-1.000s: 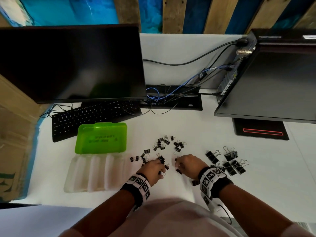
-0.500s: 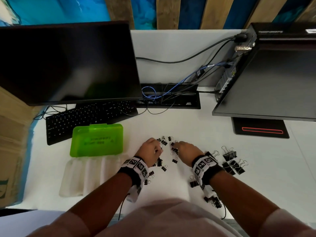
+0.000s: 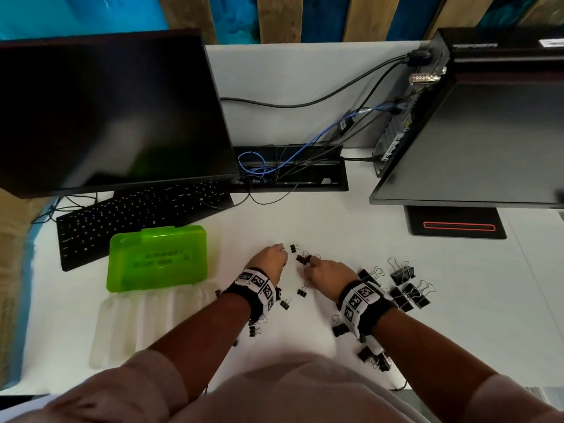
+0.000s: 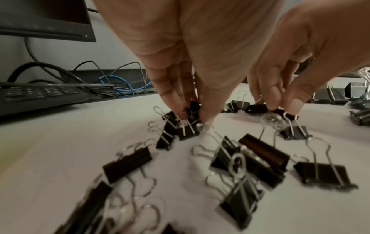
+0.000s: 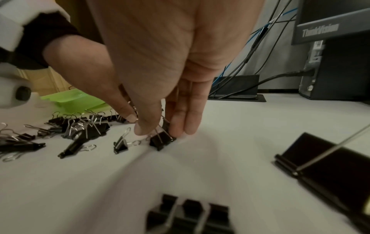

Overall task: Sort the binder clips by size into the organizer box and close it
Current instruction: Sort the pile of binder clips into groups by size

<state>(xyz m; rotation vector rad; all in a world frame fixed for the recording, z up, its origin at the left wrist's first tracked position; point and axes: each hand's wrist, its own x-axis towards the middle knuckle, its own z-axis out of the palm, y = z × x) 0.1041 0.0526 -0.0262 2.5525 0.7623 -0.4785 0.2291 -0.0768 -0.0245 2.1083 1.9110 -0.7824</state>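
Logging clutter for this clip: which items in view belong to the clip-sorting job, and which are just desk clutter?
Job:
- small binder clips
- large binder clips
- organizer box, clear tray, green lid open
- left hand, right hand, both pinching small clips

Lying about:
- keyboard
- monitor
- cables
- computer tower

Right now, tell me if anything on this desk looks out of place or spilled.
Nothing damaged. The binder clips lie loose across the white desk, none visibly in the open organizer box.
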